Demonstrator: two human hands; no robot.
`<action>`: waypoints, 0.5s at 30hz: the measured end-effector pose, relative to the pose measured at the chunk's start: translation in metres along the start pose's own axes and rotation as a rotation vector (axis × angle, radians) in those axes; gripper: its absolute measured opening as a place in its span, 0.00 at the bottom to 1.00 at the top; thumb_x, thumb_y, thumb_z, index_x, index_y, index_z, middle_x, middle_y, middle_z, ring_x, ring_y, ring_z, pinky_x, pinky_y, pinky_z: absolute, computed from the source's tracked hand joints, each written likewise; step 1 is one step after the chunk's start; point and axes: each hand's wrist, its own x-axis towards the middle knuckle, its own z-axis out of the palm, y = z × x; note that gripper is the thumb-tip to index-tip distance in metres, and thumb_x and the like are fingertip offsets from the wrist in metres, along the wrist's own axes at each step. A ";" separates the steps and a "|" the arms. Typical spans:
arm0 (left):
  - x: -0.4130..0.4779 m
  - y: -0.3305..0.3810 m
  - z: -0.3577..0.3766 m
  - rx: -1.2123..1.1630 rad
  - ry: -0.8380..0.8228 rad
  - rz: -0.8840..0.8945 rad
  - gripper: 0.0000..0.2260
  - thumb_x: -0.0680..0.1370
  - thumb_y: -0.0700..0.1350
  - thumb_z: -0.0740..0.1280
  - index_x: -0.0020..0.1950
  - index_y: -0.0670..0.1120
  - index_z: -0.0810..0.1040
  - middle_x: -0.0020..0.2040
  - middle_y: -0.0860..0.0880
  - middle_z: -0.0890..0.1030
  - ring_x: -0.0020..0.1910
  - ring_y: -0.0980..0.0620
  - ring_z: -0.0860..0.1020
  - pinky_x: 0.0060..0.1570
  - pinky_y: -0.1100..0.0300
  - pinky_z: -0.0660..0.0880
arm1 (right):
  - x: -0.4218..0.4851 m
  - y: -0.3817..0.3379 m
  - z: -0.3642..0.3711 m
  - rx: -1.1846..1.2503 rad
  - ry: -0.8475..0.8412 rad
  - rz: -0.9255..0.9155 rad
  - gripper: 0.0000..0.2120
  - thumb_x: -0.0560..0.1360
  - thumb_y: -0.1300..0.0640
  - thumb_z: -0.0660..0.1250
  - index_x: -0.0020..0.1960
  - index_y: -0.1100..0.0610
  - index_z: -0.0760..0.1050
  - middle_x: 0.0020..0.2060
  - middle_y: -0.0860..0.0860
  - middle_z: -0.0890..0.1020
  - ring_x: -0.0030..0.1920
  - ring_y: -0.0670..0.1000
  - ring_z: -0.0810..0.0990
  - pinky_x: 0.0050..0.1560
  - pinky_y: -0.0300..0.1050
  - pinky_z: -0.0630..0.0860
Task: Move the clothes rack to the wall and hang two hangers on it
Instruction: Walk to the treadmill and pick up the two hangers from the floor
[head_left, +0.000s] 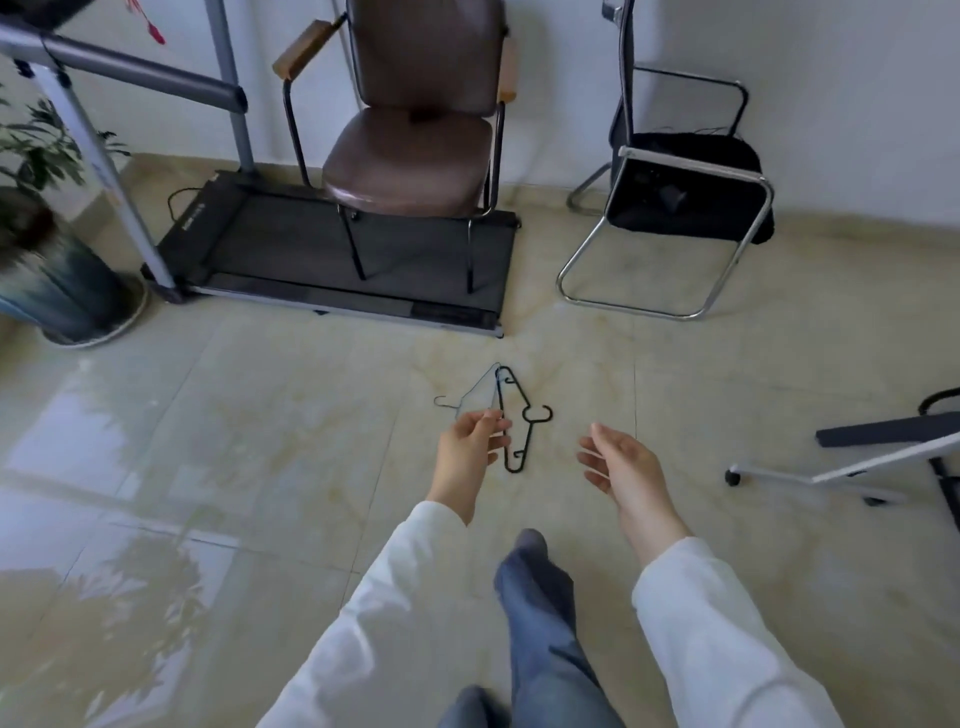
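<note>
Two hangers lie side by side on the tiled floor in front of me. One is a thin grey-blue wire hanger (475, 387); the other is a thicker black hanger (522, 415) just to its right. My left hand (475, 441) reaches down with its fingertips pinched on the lower end of the wire hanger. My right hand (621, 460) hovers open, palm turned inward, a short way right of the black hanger and touching nothing. A white frame leg with a caster (831, 470) juts in at the right edge; I cannot tell whether it belongs to the clothes rack.
A treadmill (291, 244) lies along the wall with a brown padded chair (415, 156) standing on its deck. A black chrome-framed chair (680, 197) stands at the right. A potted plant (57, 280) is at the left. My leg (540, 613) steps forward below.
</note>
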 end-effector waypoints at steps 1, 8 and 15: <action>0.019 0.006 0.006 0.006 0.013 -0.007 0.07 0.79 0.43 0.57 0.48 0.46 0.75 0.41 0.53 0.80 0.39 0.56 0.77 0.41 0.63 0.70 | 0.020 -0.005 0.003 -0.005 0.000 0.002 0.04 0.75 0.54 0.63 0.43 0.54 0.74 0.39 0.49 0.79 0.40 0.47 0.78 0.40 0.39 0.74; 0.146 0.033 0.052 -0.045 0.097 -0.107 0.07 0.78 0.44 0.59 0.52 0.44 0.74 0.42 0.52 0.80 0.40 0.55 0.77 0.42 0.63 0.70 | 0.156 -0.049 0.021 -0.049 -0.020 0.045 0.05 0.75 0.53 0.64 0.41 0.51 0.74 0.39 0.48 0.79 0.40 0.46 0.78 0.40 0.38 0.74; 0.251 0.036 0.055 -0.048 0.160 -0.104 0.06 0.78 0.45 0.59 0.50 0.46 0.74 0.42 0.53 0.80 0.40 0.56 0.78 0.42 0.64 0.71 | 0.268 -0.058 0.051 -0.120 -0.036 0.060 0.04 0.74 0.53 0.64 0.41 0.51 0.75 0.38 0.49 0.79 0.40 0.46 0.78 0.40 0.38 0.74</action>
